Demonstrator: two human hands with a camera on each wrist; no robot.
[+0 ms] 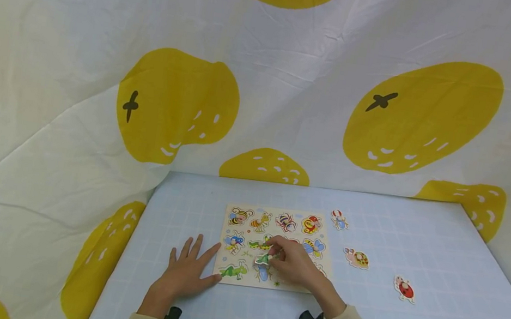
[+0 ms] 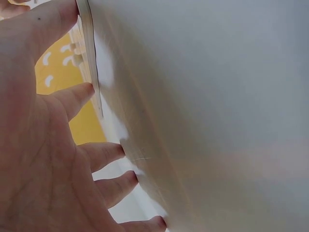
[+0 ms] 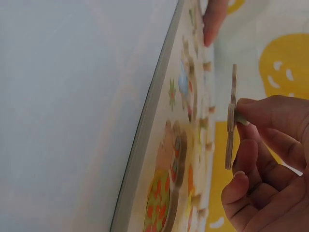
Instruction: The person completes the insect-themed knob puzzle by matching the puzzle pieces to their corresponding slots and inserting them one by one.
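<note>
Your right grip (image 1: 294, 263) pinches the green piece (image 1: 262, 260) above the puzzle board (image 1: 286, 287); your left grip (image 1: 186, 273) lies spread, touching the board's left side. You seem mid-placement; next probably calls for aligning the piece before lowering it.

A thin, green-printed puzzle piece (image 1: 262, 260) hovers roughly level above a pale rectangular board (image 1: 244, 283), which lies flat, filled with colourful bugs.
</note>
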